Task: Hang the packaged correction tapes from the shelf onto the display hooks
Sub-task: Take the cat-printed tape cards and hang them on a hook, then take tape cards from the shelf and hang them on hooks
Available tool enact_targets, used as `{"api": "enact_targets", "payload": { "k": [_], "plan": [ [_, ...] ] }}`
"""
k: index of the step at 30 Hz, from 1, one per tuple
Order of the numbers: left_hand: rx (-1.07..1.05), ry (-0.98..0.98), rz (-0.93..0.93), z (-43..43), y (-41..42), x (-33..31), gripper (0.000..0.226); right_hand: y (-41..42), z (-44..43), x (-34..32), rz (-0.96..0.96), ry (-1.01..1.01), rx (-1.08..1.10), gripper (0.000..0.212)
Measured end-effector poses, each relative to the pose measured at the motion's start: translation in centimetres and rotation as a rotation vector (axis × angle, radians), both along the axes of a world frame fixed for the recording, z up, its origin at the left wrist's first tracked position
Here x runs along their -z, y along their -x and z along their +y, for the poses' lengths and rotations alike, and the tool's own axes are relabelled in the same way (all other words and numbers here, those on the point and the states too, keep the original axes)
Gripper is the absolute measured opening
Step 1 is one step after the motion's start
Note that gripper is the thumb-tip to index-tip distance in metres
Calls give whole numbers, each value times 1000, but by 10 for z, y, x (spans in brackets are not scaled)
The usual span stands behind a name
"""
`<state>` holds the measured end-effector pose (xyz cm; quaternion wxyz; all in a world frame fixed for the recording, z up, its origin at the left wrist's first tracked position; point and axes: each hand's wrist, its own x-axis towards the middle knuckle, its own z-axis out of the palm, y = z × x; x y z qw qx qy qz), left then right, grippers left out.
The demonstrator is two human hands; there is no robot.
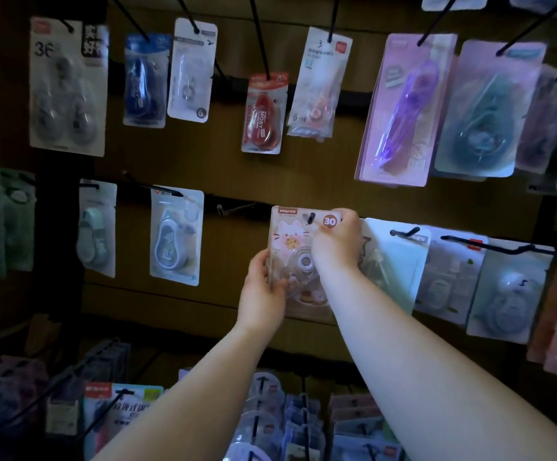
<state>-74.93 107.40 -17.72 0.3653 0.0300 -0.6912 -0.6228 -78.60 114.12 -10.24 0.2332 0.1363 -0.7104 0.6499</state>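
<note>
"30" on the cat package (289,241), "MOSY" on the red package (263,118)

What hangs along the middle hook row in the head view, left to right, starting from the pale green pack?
pale green pack → light blue pack → empty hook → left hand → cat-print pack → right hand → white pack → grey-blue pack marked 5

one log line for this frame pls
phase: hanging | left hand: grips pack bottom-left | right hand: pinches pack top | hook: tip at pack hole | released: no
</note>
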Motion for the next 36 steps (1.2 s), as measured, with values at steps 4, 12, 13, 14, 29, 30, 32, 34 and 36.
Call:
{"api": "enact_targets", "payload": {
  "k": [4, 12, 13, 14, 29, 30, 32, 34, 36],
  "plan": [
    [-28, 15, -8, -4, 4, 10, 55, -2, -1, 9, 0, -42, -6, 41],
    [-188, 83, -119, -17, -37, 45, 64, -28, 7, 49, 67, -244, -36, 68],
    [-200, 79, -123, -16, -48, 52, 62, -36, 10, 57, 69, -244, -66, 67],
    [-205, 66, -120, -15, -60, 60, 59, -44, 14, 65, 68, -242, -93, 63],
    [-315, -284, -559, 30, -174, 301, 22, -135, 87, 313, -435, -314, -362, 40],
    [-294, -284, -642, 30, -168, 318, 17, -130, 88, 336, -520, -341, -366, 39],
    [-272, -241, -792, 29, -156, 348, 11, -115, 87, 380, -714, -404, -364, 31],
    [-259, -198, -929, 28, -143, 373, 18, -96, 86, 424, -917, -439, -330, 15],
    [-226, -154, -1048, 26, -127, 398, 27, -78, 88, 460, -1055, -481, -272, 23]
  ]
}}
